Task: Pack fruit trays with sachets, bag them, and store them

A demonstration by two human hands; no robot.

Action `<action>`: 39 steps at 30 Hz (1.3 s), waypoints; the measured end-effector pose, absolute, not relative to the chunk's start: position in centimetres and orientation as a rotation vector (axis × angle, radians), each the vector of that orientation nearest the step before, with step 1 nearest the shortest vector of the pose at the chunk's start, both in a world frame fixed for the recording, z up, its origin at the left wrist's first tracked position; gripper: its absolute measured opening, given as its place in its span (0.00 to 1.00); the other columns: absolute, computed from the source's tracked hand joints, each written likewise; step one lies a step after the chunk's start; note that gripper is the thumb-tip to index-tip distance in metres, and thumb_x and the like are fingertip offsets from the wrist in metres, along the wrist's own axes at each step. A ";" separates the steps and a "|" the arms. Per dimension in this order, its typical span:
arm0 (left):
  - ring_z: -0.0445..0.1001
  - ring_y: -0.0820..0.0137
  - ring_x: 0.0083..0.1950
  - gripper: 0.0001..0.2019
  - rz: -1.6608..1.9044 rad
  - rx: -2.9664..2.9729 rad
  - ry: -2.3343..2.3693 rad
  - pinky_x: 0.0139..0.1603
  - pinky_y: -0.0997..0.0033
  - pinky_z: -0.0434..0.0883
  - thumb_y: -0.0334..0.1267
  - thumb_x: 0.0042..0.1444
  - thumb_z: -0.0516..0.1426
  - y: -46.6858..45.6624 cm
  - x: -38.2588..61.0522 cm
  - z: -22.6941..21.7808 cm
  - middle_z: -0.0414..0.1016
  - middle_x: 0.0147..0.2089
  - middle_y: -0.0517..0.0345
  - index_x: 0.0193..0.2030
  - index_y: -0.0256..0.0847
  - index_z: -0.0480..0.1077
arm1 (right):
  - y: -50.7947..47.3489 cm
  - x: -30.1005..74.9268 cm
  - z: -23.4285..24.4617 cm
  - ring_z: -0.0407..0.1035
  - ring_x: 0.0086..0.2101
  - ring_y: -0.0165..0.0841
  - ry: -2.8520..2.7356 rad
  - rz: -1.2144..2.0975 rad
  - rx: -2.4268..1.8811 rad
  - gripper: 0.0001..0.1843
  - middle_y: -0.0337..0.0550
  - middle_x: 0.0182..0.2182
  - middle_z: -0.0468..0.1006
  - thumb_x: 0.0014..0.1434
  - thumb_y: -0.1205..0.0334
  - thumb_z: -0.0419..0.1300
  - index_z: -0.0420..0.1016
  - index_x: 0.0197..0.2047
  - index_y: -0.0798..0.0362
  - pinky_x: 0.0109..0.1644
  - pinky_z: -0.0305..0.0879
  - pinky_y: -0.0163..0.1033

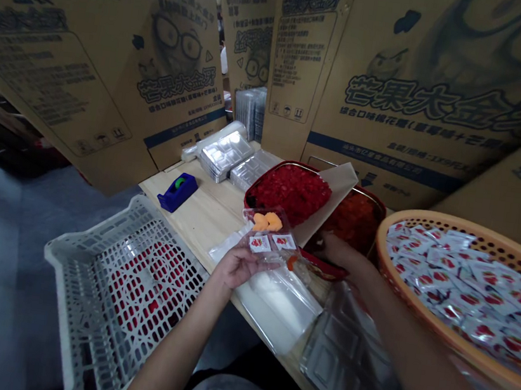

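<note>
My left hand (236,267) grips the near left side of a clear plastic compartment tray (275,262), thumb and fingers at its edge. Orange candies (267,221) lie in the tray's far end, two white sachets (271,242) with red prints sit in the middle, and a small orange-red piece (291,262) is nearer me. Reaching into the right half of a red container (251,189), my right hand (330,248) is among dark orange-red pieces (358,217); its fingertips are in shadow and partly hidden. Red pieces (297,190) fill the left half, beside a whitish upright divider (329,204).
An orange basket (384,253) of sachets stands right. Clear bags (281,306) and plastic trays (345,353) lie at the near edge. Stacked clear trays (227,152) and a blue tape dispenser (177,194) sit left; a white crate (90,249) stands below. Cardboard boxes (297,65) wall the back.
</note>
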State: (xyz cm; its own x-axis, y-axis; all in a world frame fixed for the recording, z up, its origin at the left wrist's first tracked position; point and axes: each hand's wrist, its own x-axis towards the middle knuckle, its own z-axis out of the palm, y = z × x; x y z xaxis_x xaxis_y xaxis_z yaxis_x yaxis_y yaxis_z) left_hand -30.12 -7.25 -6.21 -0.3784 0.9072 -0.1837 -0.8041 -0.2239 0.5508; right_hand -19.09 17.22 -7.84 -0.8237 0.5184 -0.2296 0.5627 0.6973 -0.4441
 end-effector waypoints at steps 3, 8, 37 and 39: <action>0.72 0.59 0.52 0.31 1.864 0.206 0.691 0.59 0.40 0.59 0.15 0.39 0.50 -7.3 -30.6 -6.5 0.76 0.45 0.57 0.51 0.43 0.67 | 17.3 -19.0 -8.2 0.72 0.33 0.36 2.794 -0.839 0.869 0.13 0.43 0.31 0.80 0.40 0.73 0.66 0.78 0.33 0.53 0.36 0.67 0.34; 0.74 0.58 0.50 0.33 1.861 0.227 0.690 0.58 0.38 0.59 0.16 0.41 0.51 -7.3 -31.2 -6.7 0.76 0.47 0.57 0.55 0.45 0.65 | 17.7 -18.4 -7.3 0.73 0.31 0.36 2.846 -0.869 0.986 0.08 0.43 0.30 0.79 0.47 0.73 0.59 0.78 0.30 0.54 0.35 0.66 0.35; 0.74 0.66 0.41 0.26 1.887 0.116 0.747 0.48 0.61 0.68 0.19 0.35 0.53 -5.9 -31.3 -7.4 0.76 0.41 0.58 0.44 0.41 0.69 | 5.3 -21.4 -0.2 0.70 0.38 0.37 2.719 -1.492 0.181 0.16 0.41 0.36 0.78 0.46 0.73 0.56 0.78 0.38 0.53 0.46 0.64 0.41; 0.74 0.66 0.42 0.26 1.887 0.107 0.735 0.48 0.62 0.67 0.19 0.35 0.53 -5.9 -31.3 -7.3 0.76 0.40 0.58 0.44 0.41 0.69 | 4.9 -21.6 -0.2 0.70 0.42 0.38 2.710 -1.530 0.150 0.17 0.42 0.40 0.78 0.47 0.74 0.56 0.78 0.40 0.53 0.49 0.63 0.43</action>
